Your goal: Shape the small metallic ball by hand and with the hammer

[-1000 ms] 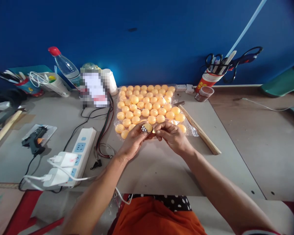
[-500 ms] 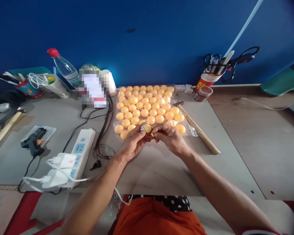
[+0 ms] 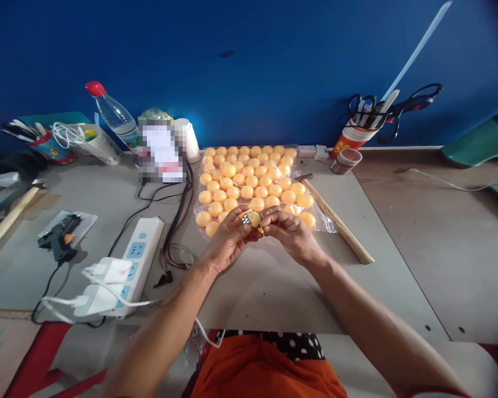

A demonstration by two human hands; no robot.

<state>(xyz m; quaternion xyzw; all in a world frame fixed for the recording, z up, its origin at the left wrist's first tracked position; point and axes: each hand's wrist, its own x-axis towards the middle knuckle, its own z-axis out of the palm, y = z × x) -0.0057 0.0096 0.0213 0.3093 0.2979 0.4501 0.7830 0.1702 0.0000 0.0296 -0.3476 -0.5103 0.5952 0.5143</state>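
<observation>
My left hand (image 3: 231, 239) is closed around the left side of a small round gold-coloured piece (image 3: 254, 219) with silver, link-like studs, much like a wristwatch. At its right edge, the thumb and fingertips of my right hand (image 3: 289, 231) are pinched together. Whether they hold anything smaller is hidden. A bit of orange shows between the hands, under the piece. Just behind my hands lies a clear plastic bag of orange table tennis balls (image 3: 246, 192), spread in rows on the grey table (image 3: 265, 293).
A hammer with a wooden handle (image 3: 340, 224) lies right of the bag. To the left are a power strip (image 3: 147, 243) with plugged-in chargers, a black glue gun (image 3: 60, 237), cables and a tilted bottle (image 3: 114, 113). Cups of tools, one red (image 3: 352, 138), stand along the blue wall.
The view has shifted slightly. The gold-coloured piece has turned a little, showing more of its silver studs. Both hands keep nearly the same grip.
</observation>
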